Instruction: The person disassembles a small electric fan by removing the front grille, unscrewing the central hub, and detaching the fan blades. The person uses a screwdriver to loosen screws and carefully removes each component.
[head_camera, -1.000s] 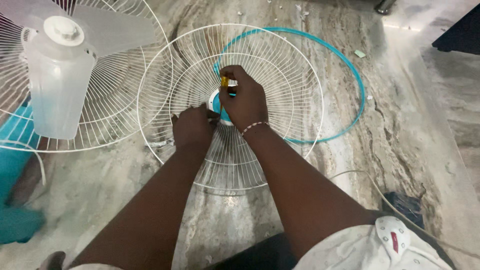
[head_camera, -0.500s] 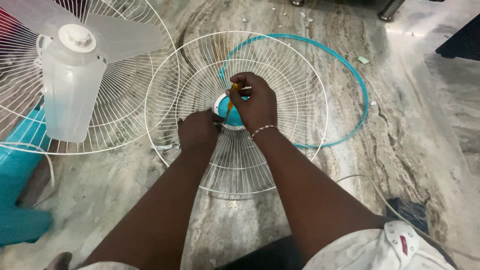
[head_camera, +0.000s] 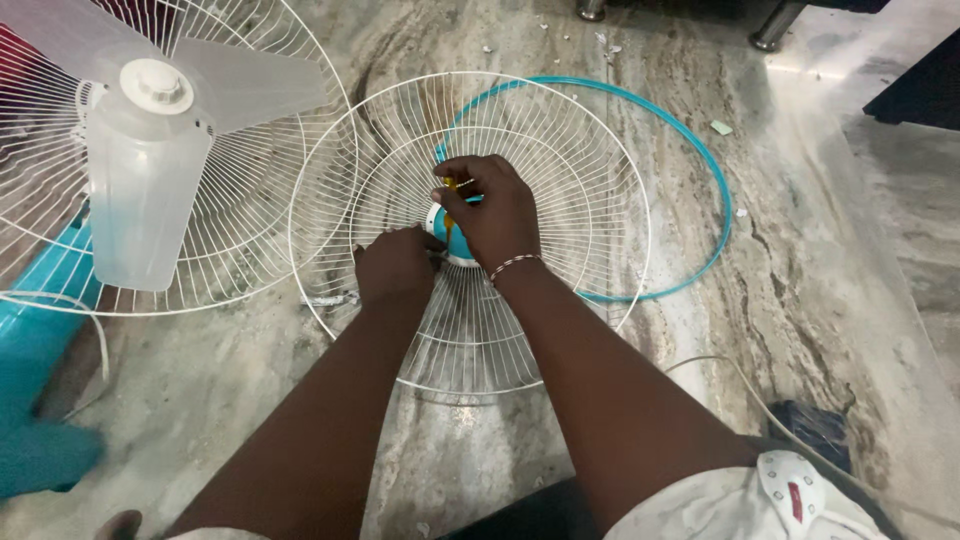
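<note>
A: Now, hands first. What is the right hand (head_camera: 495, 215) doing?

B: It is closing its fingers round a small yellow-handled screwdriver (head_camera: 449, 200), gripping it near the top. The shaft is pointing down at the teal hub (head_camera: 447, 238) in the middle of the white grille (head_camera: 590, 200). The tip itself is hiding behind the fingers.

A: And the left hand (head_camera: 397, 264)?

B: It is resting curled on the grille wires just left of the hub, fingertips pressing at the hub's edge. Whether it is pinching anything small, I cannot tell; the knuckles are covering that spot.

A: Where is the grille sitting?

B: It is lying flat on the grey marbled floor (head_camera: 820, 260), straight ahead of the person, with both forearms reaching over its near rim. A beaded band is showing on the right wrist.

A: Moving outward?

B: A teal ring (head_camera: 700, 150) is lying on the floor behind and to the right of the grille, its left part passing under the wires. To the left, a second grille (head_camera: 250, 230) is overlapping the first one's rim, carrying clear fan blades (head_camera: 150, 190) with a white cap at the centre.

A: Anything at the edges?

B: A teal base (head_camera: 40, 330) is showing at far left, a white cord (head_camera: 740, 385) is trailing at lower right past a dark object I cannot identify, and small bits of debris are scattered at the top.
</note>
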